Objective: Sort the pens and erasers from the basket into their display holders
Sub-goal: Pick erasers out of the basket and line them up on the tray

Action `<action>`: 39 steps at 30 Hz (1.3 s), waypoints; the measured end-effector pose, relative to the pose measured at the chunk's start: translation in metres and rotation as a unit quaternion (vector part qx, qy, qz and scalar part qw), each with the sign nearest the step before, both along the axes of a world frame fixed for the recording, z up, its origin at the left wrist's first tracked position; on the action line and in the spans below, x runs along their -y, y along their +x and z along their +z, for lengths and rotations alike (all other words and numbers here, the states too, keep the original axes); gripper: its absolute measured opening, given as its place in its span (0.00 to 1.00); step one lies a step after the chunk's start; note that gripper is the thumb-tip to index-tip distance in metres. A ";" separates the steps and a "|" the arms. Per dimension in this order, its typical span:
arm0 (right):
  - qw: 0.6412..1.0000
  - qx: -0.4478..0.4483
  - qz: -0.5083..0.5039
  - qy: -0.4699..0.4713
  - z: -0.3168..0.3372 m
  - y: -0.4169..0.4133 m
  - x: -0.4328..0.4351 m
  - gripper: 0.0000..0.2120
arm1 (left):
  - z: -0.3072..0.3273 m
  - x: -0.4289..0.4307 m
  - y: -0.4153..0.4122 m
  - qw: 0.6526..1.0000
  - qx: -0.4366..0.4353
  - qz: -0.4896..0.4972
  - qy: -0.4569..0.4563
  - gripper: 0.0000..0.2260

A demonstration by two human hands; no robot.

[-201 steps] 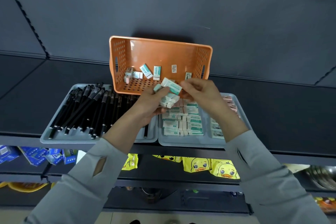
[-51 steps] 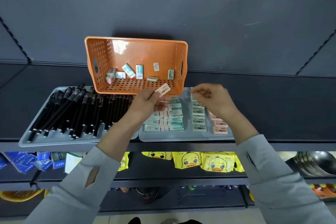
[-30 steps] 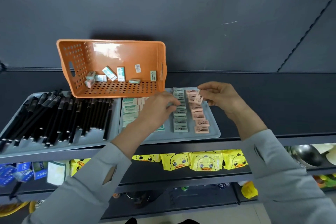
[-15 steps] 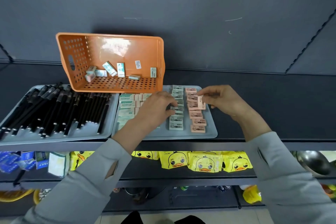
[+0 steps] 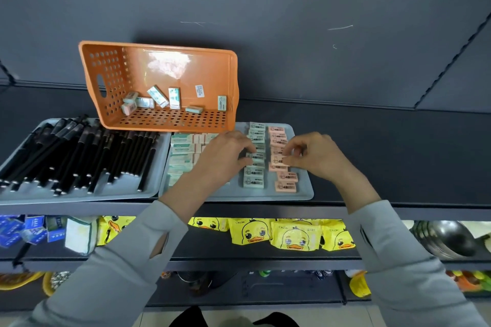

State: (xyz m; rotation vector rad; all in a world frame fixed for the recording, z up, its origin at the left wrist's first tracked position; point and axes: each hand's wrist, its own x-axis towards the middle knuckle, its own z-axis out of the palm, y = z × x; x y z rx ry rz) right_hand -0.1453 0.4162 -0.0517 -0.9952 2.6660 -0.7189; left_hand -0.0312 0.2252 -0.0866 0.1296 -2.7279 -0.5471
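pink eraser (image 5: 277, 164) pinched between thumb and forefinger of our right hand (image 5: 316, 158), low on the pink column in the grey eraser tray (image 5: 303, 194). our left hand (image 5: 223, 159) lays bent fingertips on a green eraser (image 5: 256, 156) alongside; we cannot tell if it grips. the orange basket (image 5: 164, 61), tipped up behind, holds loose erasers (image 5: 174, 98); black pens (image 5: 87, 156) fill the pen tray (image 5: 148, 191).

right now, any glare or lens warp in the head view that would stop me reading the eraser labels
Head view: white glare sits on the back wall of the orange basket; head view: the shelf edge bows slightly from the wide lens; head view: 4B reads on the nearest green eraser, basket erasers too small to read.
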 end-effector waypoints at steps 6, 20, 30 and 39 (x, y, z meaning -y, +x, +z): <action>0.993 -0.089 0.029 -0.073 0.019 0.007 0.043 0.05 | 0.008 0.024 0.011 0.999 -0.044 0.001 -0.002 0.10; 0.969 -0.167 0.026 0.181 0.007 0.030 0.237 0.27 | 0.032 0.183 0.025 0.944 0.139 0.299 -0.008 0.29; 0.992 -0.117 0.045 -0.020 -0.005 0.015 0.254 0.34 | 0.019 0.196 -0.006 0.949 0.085 0.303 0.008 0.31; 0.993 -0.059 0.107 0.007 -0.006 0.000 0.262 0.24 | 0.020 0.209 -0.024 0.950 0.141 0.270 0.070 0.36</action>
